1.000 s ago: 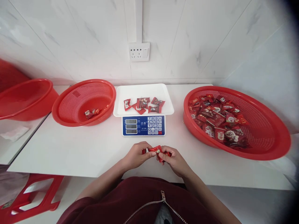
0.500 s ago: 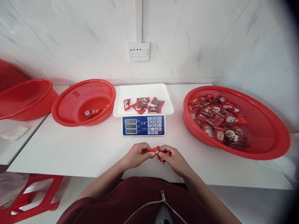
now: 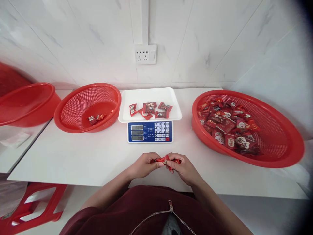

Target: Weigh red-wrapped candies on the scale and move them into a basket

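Note:
In front of the scale, both hands pinch small red-wrapped candies close together. My left hand [image 3: 146,165] is closed on a red candy [image 3: 160,160], with thumb and forefinger at its edge. My right hand [image 3: 184,168] is closed on red-wrapped candies [image 3: 176,161], partly covered by its fingers; how many it holds I cannot tell. Just beyond stands a digital scale [image 3: 150,132] with a blue keypad panel. Several red candy packets [image 3: 149,107] lie on its white tray [image 3: 151,94].
On the right, a red perforated basket [image 3: 281,160] holds a heap of wrapped candies [image 3: 227,120]. Another red basket [image 3: 64,111], left of the scale, contains a few. Farther left are a red basin [image 3: 31,111] and, below, a red stool [image 3: 49,204]. A wall socket [image 3: 145,54] sits above.
My left hand has shifted slightly down and right, and the candy between the hands has turned a little. The baskets and the packets on the tray look the same.

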Tool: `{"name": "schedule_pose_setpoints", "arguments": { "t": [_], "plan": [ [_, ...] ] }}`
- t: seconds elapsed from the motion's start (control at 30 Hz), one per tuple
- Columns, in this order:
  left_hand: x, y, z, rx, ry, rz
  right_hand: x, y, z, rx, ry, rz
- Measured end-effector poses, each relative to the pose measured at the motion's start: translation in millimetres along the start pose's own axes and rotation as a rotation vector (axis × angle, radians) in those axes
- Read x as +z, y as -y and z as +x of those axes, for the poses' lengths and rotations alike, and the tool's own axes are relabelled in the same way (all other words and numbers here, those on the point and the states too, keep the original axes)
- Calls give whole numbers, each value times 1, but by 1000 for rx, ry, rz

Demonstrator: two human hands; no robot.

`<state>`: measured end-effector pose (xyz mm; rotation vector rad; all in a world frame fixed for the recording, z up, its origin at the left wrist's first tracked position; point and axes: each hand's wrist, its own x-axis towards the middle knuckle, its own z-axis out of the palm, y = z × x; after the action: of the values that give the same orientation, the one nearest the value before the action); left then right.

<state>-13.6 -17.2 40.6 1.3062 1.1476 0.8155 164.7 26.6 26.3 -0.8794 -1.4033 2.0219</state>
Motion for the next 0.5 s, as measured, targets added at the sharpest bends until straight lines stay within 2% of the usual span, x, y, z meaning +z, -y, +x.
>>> {"name": "schedule_pose_setpoints", "arguments": {
  "t": [0.17, 0.5],
  "plan": [
    [-1, 3, 1, -44, 9, -81, 0, -2, 0, 3, 15, 49],
    [-1, 1, 0, -83, -104, -50, 1, -3, 1, 57, -47, 88]
  ]
}}
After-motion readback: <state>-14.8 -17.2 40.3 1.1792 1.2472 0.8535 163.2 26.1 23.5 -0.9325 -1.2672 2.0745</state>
